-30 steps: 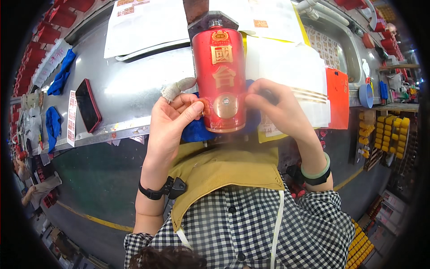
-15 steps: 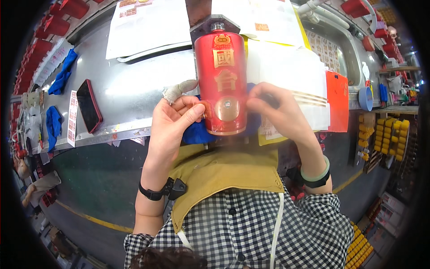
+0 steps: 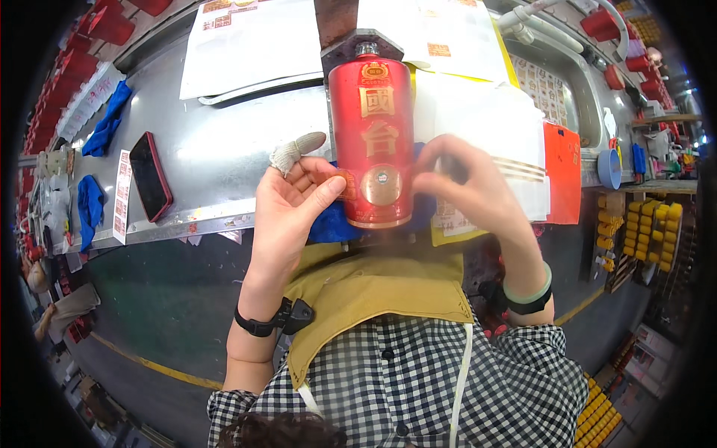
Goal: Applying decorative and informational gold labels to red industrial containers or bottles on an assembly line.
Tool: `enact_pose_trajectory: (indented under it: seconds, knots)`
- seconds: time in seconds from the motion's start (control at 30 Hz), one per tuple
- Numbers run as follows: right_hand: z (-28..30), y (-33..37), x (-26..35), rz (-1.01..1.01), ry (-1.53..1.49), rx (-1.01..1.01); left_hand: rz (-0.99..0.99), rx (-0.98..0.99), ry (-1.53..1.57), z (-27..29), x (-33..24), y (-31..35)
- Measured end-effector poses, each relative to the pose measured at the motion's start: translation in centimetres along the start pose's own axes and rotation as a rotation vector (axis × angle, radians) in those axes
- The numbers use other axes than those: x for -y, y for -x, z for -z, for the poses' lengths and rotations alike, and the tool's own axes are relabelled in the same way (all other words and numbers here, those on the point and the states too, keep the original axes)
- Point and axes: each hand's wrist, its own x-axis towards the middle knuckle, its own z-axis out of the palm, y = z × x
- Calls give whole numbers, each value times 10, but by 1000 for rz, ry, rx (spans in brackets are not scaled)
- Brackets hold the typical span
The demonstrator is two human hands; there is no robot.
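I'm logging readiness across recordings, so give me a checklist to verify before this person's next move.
1. Red bottle between the two hands, neck pointing away from the person: ok.
2. Left hand at the bottle's lower left side: ok.
3. Right hand touching the bottle: cannot tell; its fingers are blurred.
4. Finger cover on a left-hand finger: ok.
5. Phone apart from the bottle: ok.

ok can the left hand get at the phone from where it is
Probably yes: flat metal worktop lies between the left hand and the phone, and the red bottle is on the hand's other side. It would likely have to leave the bottle's edge first.
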Motion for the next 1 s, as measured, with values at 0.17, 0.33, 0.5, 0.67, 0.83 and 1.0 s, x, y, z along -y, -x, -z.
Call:
enact_pose_trajectory:
  seconds: [0.17,0.33,0.5,0.67,0.83,1.0]
  knots:
    - [6,-2,10,184,227,-383,-221,-48,-443,7,8,-2]
    - [-3,-6,55,684,432,-63,-347,-120,-421,-3,8,-5]
    - [-11,-19,66,821,710,-287,-239,-66,-292,-11,2,-1]
    - [-11,-1,44,933,646,-250,-198,35,-203,-8,6,-1]
    - [-4,18,21,448,75,-400,-241,101,-395,-16,5,-2]
    - [-34,26,3,-18,-335,-291,-208,145,-386,-16,0,-2]
